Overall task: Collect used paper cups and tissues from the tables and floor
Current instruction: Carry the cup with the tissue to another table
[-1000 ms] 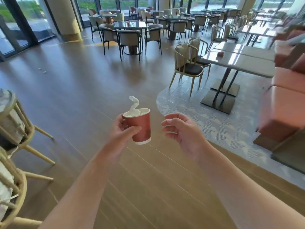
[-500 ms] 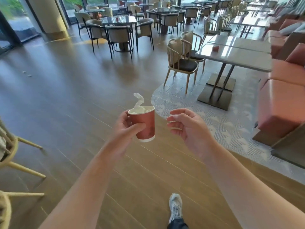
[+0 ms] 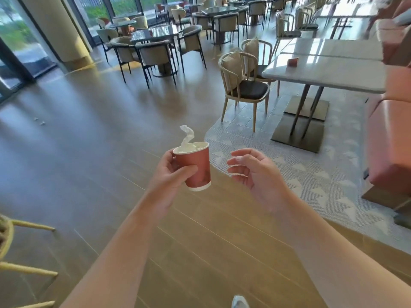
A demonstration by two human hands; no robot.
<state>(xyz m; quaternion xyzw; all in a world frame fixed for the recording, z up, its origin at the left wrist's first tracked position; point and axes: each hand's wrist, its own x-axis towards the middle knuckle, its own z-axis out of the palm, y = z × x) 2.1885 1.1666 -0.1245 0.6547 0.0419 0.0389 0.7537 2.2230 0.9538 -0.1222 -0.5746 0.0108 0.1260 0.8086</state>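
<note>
My left hand [image 3: 171,172] grips a red paper cup [image 3: 196,167] held upright in front of me. White tissue [image 3: 188,138] fills the cup and a twisted end sticks up above its rim. My right hand [image 3: 253,172] hovers just right of the cup, fingers loosely curled and holding nothing. Another red paper cup [image 3: 293,62] stands on the white table [image 3: 329,74] ahead to the right. Small white scraps [image 3: 39,121] lie on the wooden floor at the far left.
A wooden chair with a dark seat [image 3: 243,83] stands beside the white table. A pink sofa [image 3: 389,138] runs along the right. Dark tables with grey chairs [image 3: 155,45] fill the back. Pale chair legs [image 3: 26,270] poke in at the lower left.
The view has advanced toward the white table, and the chairs at the left have slid almost out of frame. My right hand's fingers have loosened a little. The cup stays in my left hand.
</note>
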